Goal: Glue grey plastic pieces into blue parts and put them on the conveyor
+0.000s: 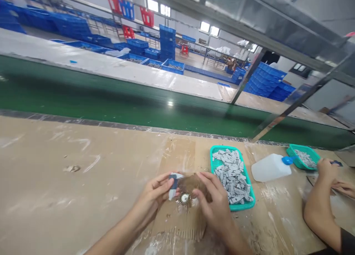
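Note:
My left hand (158, 192) pinches a small light grey and dark blue piece (173, 184), tilted upright between thumb and fingers. My right hand (213, 195) is just to the right, its thumb and fingers apart and curved, with nothing visible between them. Both hands are above a worn sheet of cardboard (180, 221) on the bench. Between them lies a small round dish-like thing (184, 198) with a white middle and a dark rim. Close by my right hand, a green plastic basket (251, 195) holds many grey pieces (231, 173).
A white plastic jug (270, 168) with a blue cap lies right of the basket. Farther right, a co-worker's arm (318, 203) reaches near a second green basket (291, 155). A green conveyor belt (116, 103) runs behind the bench; a metal post (273, 125) rises at its edge.

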Tool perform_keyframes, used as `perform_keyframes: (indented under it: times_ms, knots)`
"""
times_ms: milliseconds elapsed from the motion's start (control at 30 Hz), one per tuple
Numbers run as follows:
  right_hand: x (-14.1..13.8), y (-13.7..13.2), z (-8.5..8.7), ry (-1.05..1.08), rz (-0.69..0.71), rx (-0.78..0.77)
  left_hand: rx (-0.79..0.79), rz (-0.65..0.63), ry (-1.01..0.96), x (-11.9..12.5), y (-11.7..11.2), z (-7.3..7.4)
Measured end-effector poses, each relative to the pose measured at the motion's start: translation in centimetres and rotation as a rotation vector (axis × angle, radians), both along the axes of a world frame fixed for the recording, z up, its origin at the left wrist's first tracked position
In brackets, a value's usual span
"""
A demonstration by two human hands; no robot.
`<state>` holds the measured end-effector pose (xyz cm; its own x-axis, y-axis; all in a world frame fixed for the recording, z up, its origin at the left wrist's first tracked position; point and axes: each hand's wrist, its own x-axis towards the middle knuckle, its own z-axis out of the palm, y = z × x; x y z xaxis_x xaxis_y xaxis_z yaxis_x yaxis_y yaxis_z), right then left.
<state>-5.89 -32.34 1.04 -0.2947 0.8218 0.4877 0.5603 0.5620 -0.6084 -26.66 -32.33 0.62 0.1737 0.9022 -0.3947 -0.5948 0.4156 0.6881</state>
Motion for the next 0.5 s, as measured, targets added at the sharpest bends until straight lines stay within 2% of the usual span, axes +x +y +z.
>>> perform_keyframes:
  times_ms: [133,233,367,500]
  knots:
    - [4.8,3.4,0.7,-0.184,-0.245,-0.013,-0.124,0.262,0.118,-0.9,1.8,0.5]
    - [7.9,6.1,0.2,-0.230,-0.375,-0.018,-0.155,0.398,0.162,-1.5,3.0,0.9]
    - [8.9,8.0,-1.3,-0.258,-0.384,-0.002,-0.200,0.472,0.230,-2.4,3.5,1.2]
    - [8.1,7.6,-1.9,-0.331,-0.351,0.027,-0.241,0.441,0.322,-2.1,3.9,1.9]
